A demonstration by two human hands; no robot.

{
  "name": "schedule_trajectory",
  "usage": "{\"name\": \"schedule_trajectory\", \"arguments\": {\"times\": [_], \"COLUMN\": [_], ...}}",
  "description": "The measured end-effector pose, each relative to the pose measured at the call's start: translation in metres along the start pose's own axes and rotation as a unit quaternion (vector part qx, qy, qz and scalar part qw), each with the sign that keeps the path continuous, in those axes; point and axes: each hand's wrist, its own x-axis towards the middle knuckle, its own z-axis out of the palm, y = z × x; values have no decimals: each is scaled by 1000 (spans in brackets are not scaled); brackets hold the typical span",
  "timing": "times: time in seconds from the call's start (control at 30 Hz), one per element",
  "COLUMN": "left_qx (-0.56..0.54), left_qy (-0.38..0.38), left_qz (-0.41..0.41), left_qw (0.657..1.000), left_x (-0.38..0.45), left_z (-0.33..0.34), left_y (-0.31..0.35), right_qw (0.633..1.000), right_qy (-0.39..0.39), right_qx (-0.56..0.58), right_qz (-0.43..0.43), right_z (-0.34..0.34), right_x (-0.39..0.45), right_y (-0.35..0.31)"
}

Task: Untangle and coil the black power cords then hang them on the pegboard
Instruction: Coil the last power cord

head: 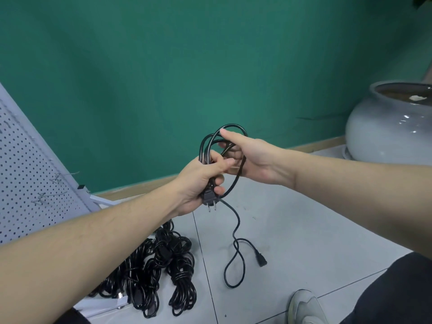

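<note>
- Writing, brands, labels: none legible on any item in view.
- Ceramic pot (pixel 383 127), pale grey glazed, round-bellied, at the right by the green wall (pixel 163 66); dark fill shows inside its rim with a pale scrap lying on top, and a plant stem rises at the frame edge.
- Black power cord (pixel 236 230), partly coiled: several loops gathered in the air between both hands, the tail hanging down to the grey tiled floor (pixel 304 230), where its female connector (pixel 261 259) lies.
- Left hand (pixel 201 181): fist closed around the gathered loops, with the two-prong plug (pixel 210 198) sticking out below the fingers, prongs pointing down.
- Right hand (pixel 247 155): fingers loosely curled, thumb extended, inserted through the upper loop and touching the cord.
- Pile of black power cords (pixel 163 265), bundled and overlapping, on the floor at lower left, just beside the pegboard's foot.
- Pegboard (pixel 28 171), white perforated panel, leaning at left; wire hooks (pixel 42 198) on it carry no cords.
- Shoe (pixel 306 307), pale, at the bottom edge.
</note>
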Motion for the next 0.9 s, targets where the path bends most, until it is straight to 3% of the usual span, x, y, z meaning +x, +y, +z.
{"name": "schedule_trajectory", "arguments": {"times": [0.13,0.23,0.4,0.53,0.63,0.7,0.8,0.9], "left_qx": [109,176,160,67,-2,-21,-57,-66], "left_qy": [2,-1,-16,-87,-74,-23,50,93], "left_qz": [16,39,-18,-18,-18,7,41,53], "left_qw": [994,984,987,994,997,999,996,992], "left_x": [3,3,1,-6,-9,-7,-2,1], "left_z": [-1,2,4,18,28,29,22,12], "left_y": [-4,0,6,5,4,5,18,33], "right_qw": [992,983,975,991,993,998,992,939], "right_qy": [96,127,145,92,71,30,-97,-232], "right_qx": [-56,-102,-132,22,60,25,-85,-252], "right_qz": [-53,-81,-107,-91,-72,-41,-5,17], "right_z": [9,7,9,10,10,13,13,16], "right_x": [5,6,4,5,1,-1,2,-12], "right_y": [0,-2,-9,-12,-15,-7,25,43]}}
